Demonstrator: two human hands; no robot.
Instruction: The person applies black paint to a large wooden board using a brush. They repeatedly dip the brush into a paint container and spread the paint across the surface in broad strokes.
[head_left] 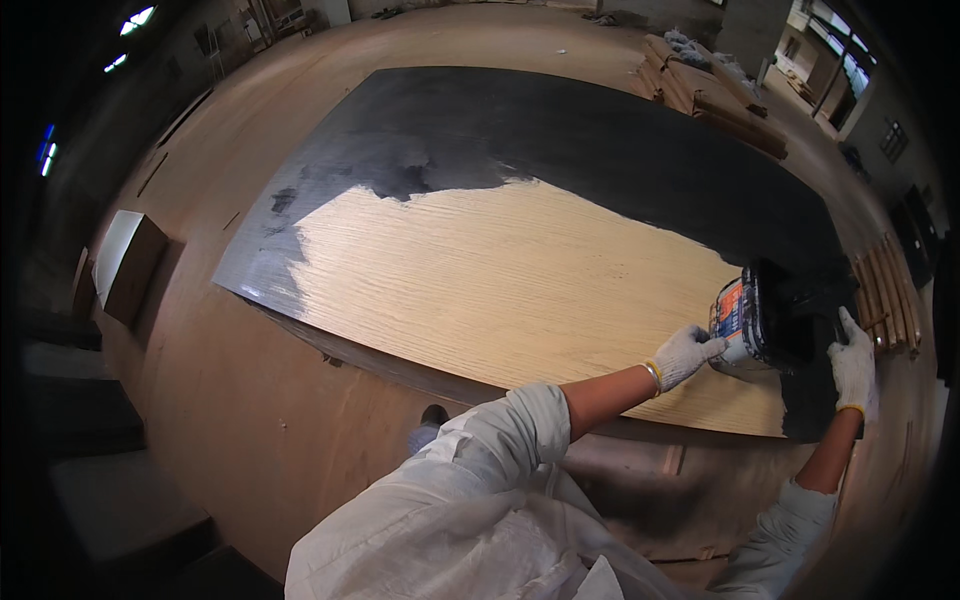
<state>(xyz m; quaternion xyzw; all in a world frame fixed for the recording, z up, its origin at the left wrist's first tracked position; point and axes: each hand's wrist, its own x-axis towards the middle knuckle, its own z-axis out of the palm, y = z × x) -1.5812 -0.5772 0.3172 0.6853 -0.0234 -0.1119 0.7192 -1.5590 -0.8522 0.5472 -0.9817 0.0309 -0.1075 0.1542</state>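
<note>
A large wood-grain board [470, 290] lies before me, pale in its middle. A black coating [600, 150] covers its far side and both ends, with a ragged border against the pale wood. Over the right end, my left hand [687, 358], in a white knit glove, grips a paint tub [736, 325] by its near side. The tub is tilted, with black smears and a coloured label. My right hand [852, 365], gloved too, is closed at the tub's right, by a dark handle-like shape [826, 300]. Against the black surface I cannot make out what it holds.
Stacked brown boards or cartons [700, 85] lie beyond the far right corner, with grey wrapping on top. Several wooden poles [885, 295] are at the right. A white-topped box [128, 262] stands on the floor at left, and dark blocks [100, 420] line the lower left.
</note>
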